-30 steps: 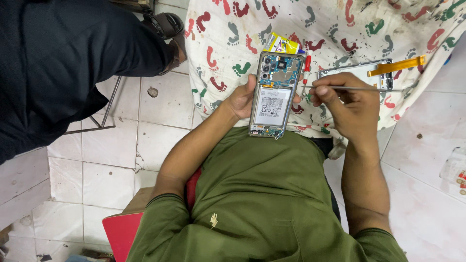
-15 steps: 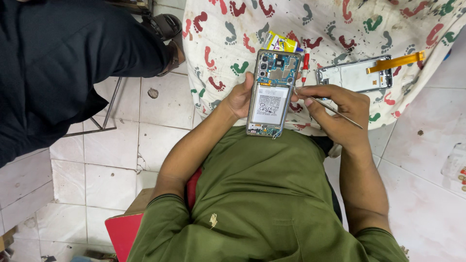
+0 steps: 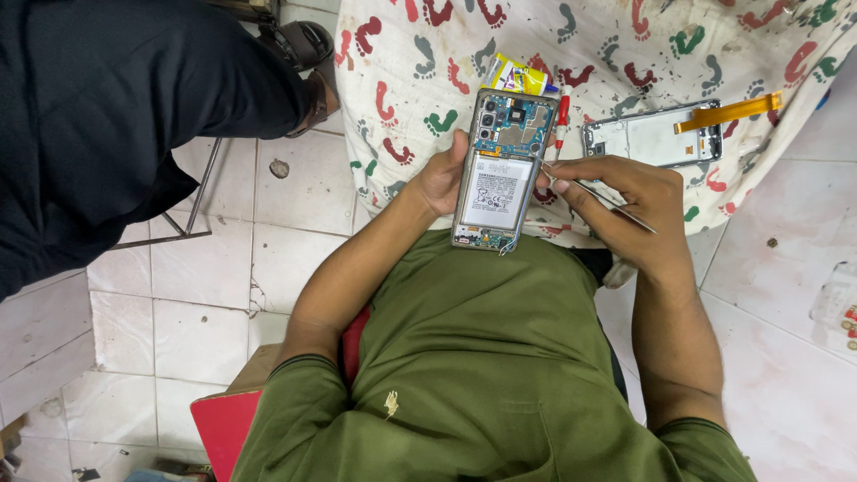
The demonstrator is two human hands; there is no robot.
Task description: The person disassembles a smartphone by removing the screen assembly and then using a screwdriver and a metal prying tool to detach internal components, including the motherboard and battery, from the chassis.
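- head view: the left hand (image 3: 444,178) grips an opened phone (image 3: 502,170) by its left edge, fingers curled behind it and the thumb along the side; the phone has no back cover, so its white battery and blue-green circuit boards face up.
- the phone is held upright above the person's lap, over the near edge of a white cloth (image 3: 616,54) printed with red and green footprints.
- the right hand (image 3: 625,201) pinches thin metal tweezers (image 3: 594,192) between thumb and fingers; their tip touches the phone's right edge about midway down.
- a detached phone panel (image 3: 652,138) with an orange flex strip (image 3: 728,112) lies flat on the cloth, beyond the right hand and apart from it.
- a small yellow packet (image 3: 518,76) and a red and white pen-like tool (image 3: 561,116) lie on the cloth just past the phone's top.
- another person in dark clothing (image 3: 107,116) stands at the left on the white tiled floor (image 3: 205,303), a sandalled foot (image 3: 308,54) by the cloth's edge.
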